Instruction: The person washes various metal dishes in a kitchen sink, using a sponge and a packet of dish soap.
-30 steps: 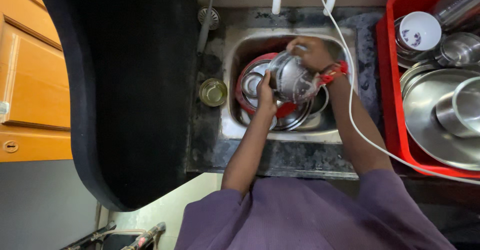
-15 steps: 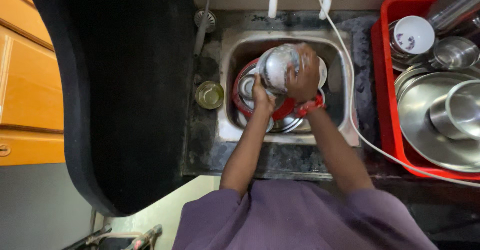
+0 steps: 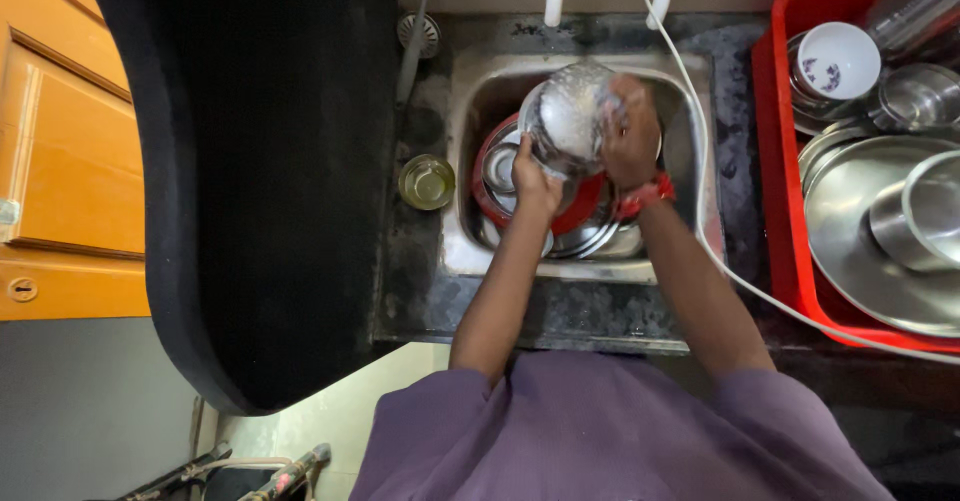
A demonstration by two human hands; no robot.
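Observation:
Over the steel sink (image 3: 460,251) I hold a round steel vessel (image 3: 568,116) tilted up, its wet side facing me. My left hand (image 3: 535,179) grips its lower left rim. My right hand (image 3: 630,133) is pressed flat against its right side, with red bangles on the wrist; whether it holds a scrubber I cannot tell. Below the vessel lie a red plate (image 3: 583,214) and several steel dishes (image 3: 600,241) in the sink basin.
Two white taps (image 3: 553,1) stand behind the sink. A small glass bowl (image 3: 427,182) sits on the wet counter at left. A red tub (image 3: 790,251) at right holds steel plates, pots and a white cup (image 3: 838,61). A white cord (image 3: 700,231) crosses the counter.
The steel vessel has moved up and toward the back of the sink, under the taps. My right hand has shifted from its top to its right side.

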